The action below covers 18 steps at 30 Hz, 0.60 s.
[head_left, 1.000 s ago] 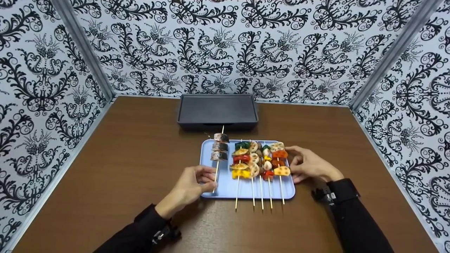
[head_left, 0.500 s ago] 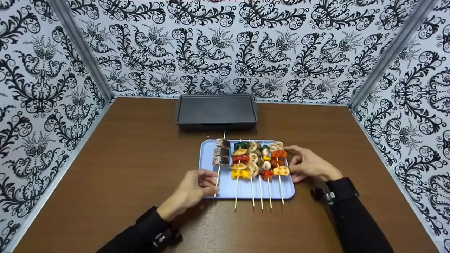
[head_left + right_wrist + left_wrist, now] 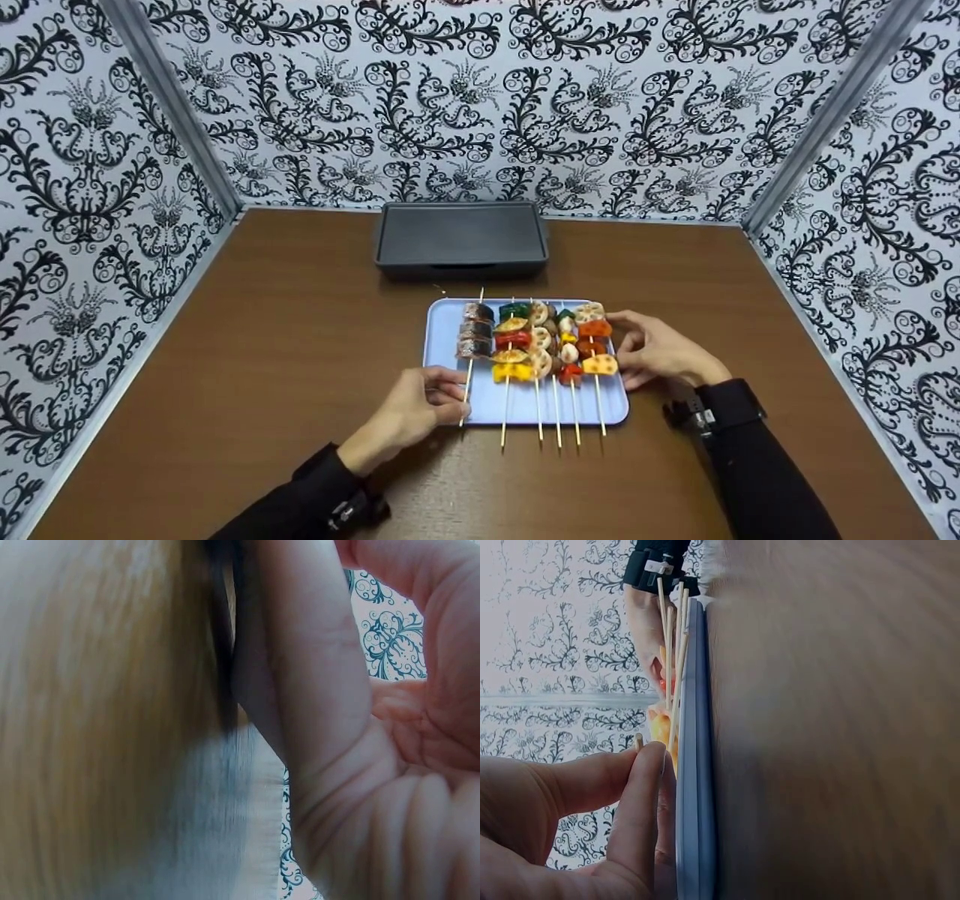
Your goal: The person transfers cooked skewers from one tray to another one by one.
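Note:
A light blue tray (image 3: 484, 401) lies on the table, bearing several vegetable skewers (image 3: 541, 341) side by side. At its left end is a fish skewer (image 3: 474, 330) with dark-skinned chunks. My left hand (image 3: 420, 401) pinches that skewer's bare stick near its lower end, over the tray's left side. In the left wrist view, the stick's tip (image 3: 638, 741) shows between thumb and finger, slightly off the tray's rim (image 3: 694, 802). My right hand (image 3: 664, 352) holds the tray's right edge with curled fingers, beside the rightmost skewer. Its fingertips are partly hidden.
A dark grey griddle plate (image 3: 461, 236) stands behind the tray, near the back wall. Patterned panels (image 3: 465, 97) enclose the brown table (image 3: 300, 337) at the back and both sides. The skewers' stick ends jut past the tray's front edge.
My left hand has moved the fish skewer down and slightly right, closer to the tray and the vegetable skewers. The right hand has stayed at the tray's edge.

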### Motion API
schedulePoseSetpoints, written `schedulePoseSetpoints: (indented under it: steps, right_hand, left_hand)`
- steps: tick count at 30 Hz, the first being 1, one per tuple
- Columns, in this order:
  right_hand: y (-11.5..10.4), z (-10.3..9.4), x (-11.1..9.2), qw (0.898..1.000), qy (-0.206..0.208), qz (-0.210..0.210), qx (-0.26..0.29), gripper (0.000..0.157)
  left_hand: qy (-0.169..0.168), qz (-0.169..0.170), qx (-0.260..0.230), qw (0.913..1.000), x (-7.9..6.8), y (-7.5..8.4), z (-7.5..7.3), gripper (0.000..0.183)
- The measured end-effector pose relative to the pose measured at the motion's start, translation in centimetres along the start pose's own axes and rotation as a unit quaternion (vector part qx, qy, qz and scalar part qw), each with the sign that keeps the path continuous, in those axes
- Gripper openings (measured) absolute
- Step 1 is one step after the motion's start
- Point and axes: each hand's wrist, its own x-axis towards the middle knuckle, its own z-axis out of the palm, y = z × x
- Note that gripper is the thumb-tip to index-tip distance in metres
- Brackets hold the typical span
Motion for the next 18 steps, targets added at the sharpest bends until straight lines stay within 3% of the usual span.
schedulePoseSetpoints:
  steps: [18]
  right_hand:
    - [0.11, -0.08, -0.01, 1.000, 0.002, 0.004, 0.004, 0.090]
  left_hand:
    - [-0.017, 0.001, -0.002, 0.9998, -0.04, -0.35, 0.10, 0.048]
